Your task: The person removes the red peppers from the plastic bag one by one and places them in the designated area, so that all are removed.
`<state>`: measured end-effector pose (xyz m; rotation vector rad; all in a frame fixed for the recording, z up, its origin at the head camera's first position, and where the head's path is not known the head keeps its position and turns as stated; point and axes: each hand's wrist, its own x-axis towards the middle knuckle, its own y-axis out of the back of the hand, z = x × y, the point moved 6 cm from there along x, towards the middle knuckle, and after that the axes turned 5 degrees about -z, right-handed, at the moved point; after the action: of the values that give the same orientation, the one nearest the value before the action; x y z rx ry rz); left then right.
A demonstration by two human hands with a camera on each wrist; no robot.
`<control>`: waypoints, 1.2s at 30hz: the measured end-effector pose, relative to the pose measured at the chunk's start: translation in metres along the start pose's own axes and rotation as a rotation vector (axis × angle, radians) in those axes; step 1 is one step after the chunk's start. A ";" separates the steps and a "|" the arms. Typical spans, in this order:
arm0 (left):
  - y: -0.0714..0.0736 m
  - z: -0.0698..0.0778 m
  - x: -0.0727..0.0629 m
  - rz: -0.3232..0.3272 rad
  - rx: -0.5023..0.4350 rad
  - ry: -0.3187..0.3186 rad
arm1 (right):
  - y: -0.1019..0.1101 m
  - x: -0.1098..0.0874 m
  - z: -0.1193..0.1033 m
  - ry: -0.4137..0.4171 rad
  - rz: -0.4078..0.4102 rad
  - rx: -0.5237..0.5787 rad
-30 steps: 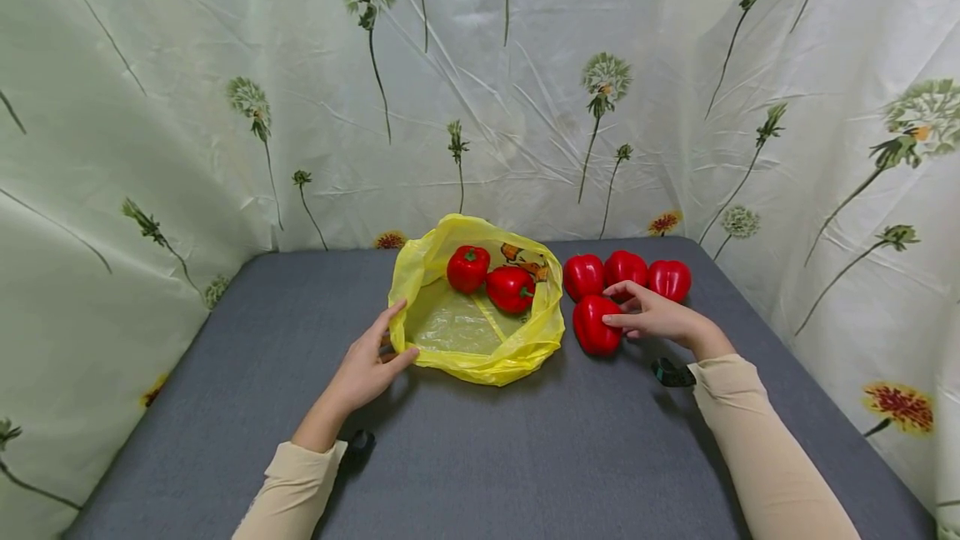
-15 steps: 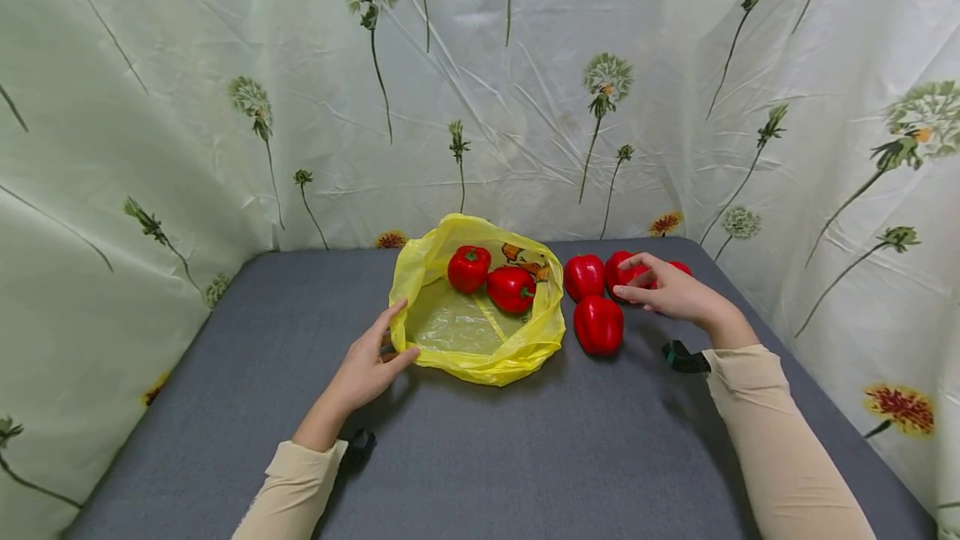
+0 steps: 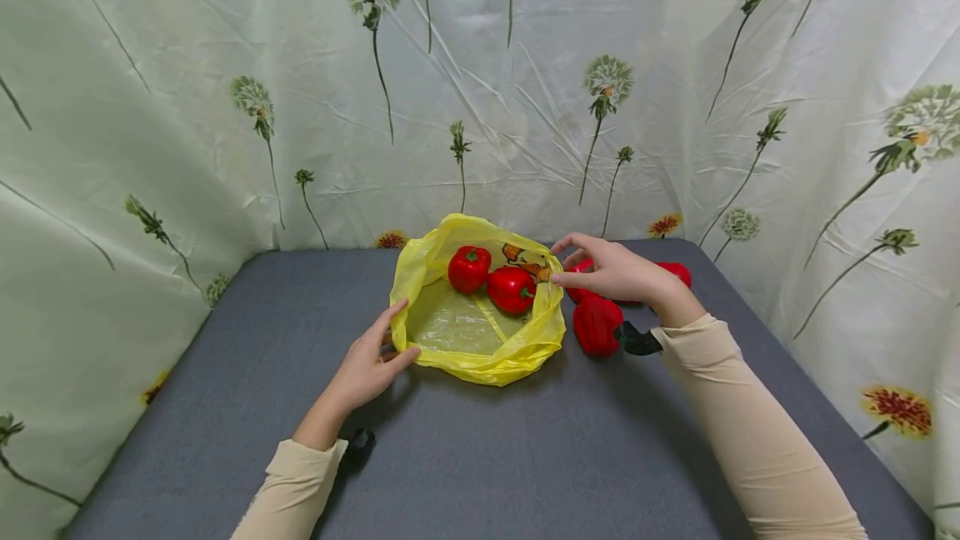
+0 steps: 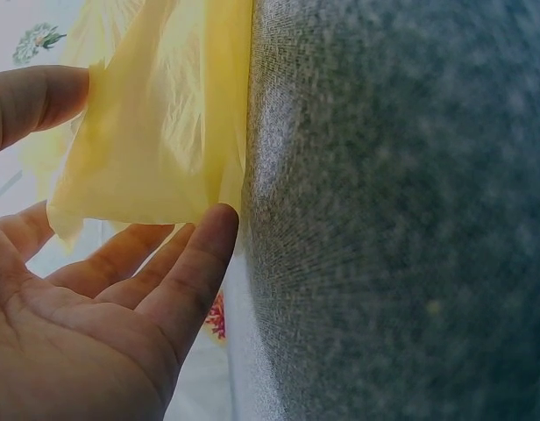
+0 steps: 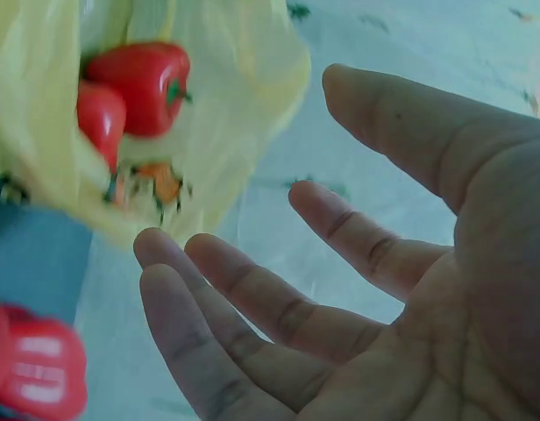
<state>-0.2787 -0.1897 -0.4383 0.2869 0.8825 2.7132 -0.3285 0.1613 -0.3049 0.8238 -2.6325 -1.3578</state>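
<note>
1. On my feed, the person's left hand [image 3: 365, 371] rests at the left side of a crumpled, translucent yellow plastic bag [image 3: 491, 371], thumb and fingers extended and spread around its edge; the left wrist view shows fingertips touching the film without curling into a firm hold.
2. The bag stands near the middle of a dark grey, cloth-like table [image 3: 480, 465], its wide mouth facing up and toward my head camera.
3. Inside it I count two glossy red bell peppers: an upright pepper [image 3: 468, 268] with its green stem on top, and a tipped pepper [image 3: 511, 289] just beside it, stem pointing right.
4. I see the right hand [image 3: 618, 269] holding nothing, fingers loosely bent and thumb apart, beside the bag's right rim; I cannot tell whether a fingertip touches the plastic.
5. Below that hand, more red peppers sit right of the bag: a near pepper [image 3: 597, 327] in full shape, a half-covered pepper [image 3: 579, 295] behind it, and a far-right pepper [image 3: 678, 272] mostly behind the wrist. A red sliver between them is too hidden for me to read.
6. Both arms wear beige sleeves [image 3: 750, 423]; a white curtain [image 3: 525, 123] printed with dandelions hangs behind.
</note>
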 end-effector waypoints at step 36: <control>0.000 0.000 0.000 -0.013 -0.014 0.007 | -0.062 0.108 -0.035 -0.045 -0.136 -0.260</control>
<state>-0.2788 -0.1896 -0.4380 0.2686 0.8637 2.7088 -0.3841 0.0538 -0.3508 0.9584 -2.3960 -1.7258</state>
